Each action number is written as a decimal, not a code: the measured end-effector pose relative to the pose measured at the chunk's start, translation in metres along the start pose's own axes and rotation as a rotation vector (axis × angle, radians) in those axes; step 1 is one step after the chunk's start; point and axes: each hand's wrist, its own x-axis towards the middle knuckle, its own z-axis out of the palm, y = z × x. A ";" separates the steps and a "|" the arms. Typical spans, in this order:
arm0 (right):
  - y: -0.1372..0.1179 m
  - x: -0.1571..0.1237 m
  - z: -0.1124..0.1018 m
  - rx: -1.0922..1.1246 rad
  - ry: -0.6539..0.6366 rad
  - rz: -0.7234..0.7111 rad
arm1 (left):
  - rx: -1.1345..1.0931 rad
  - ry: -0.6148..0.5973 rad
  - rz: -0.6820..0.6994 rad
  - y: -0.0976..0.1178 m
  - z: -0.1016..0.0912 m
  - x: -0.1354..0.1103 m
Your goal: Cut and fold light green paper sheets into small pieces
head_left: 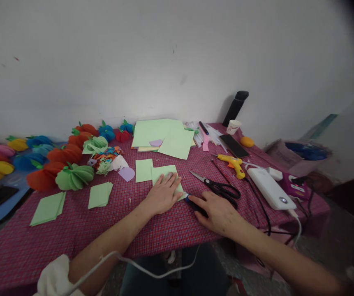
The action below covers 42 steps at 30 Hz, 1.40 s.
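Note:
My left hand (163, 193) lies flat with fingers spread on a light green paper sheet (164, 172) on the red checked tablecloth (81, 230). My right hand (216, 211) rests beside it, fingers curled over a dark blue-tipped tool (191, 201) at the sheet's right edge; I cannot make out what the tool is. A second green square (144, 169) lies just left of the sheet. Black-handled scissors (218, 187) lie right of my right hand, apart from it.
Folded green paper stacks (100, 194) (49, 207) lie at left. Coloured paper fruit shapes (65, 158) line the back left. Larger green sheets (161, 135), a yellow glue gun (234, 163), a white power bank (271, 188), a phone (234, 145) and a paper cup (233, 126) stand behind and right.

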 end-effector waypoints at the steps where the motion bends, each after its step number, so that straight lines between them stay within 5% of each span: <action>1: 0.001 -0.001 0.000 0.004 0.007 0.003 | -0.001 -0.002 -0.001 0.000 0.000 0.000; 25: 0.013 0.010 0.004 0.012 0.035 -0.007 | -0.008 0.002 -0.015 0.000 0.000 -0.001; 32: 0.011 0.013 0.001 0.011 0.019 -0.016 | -0.021 0.132 -0.106 -0.006 -0.011 0.012; 42: 0.013 0.017 0.001 -0.005 0.038 -0.016 | 0.047 0.055 -0.140 -0.018 0.008 0.015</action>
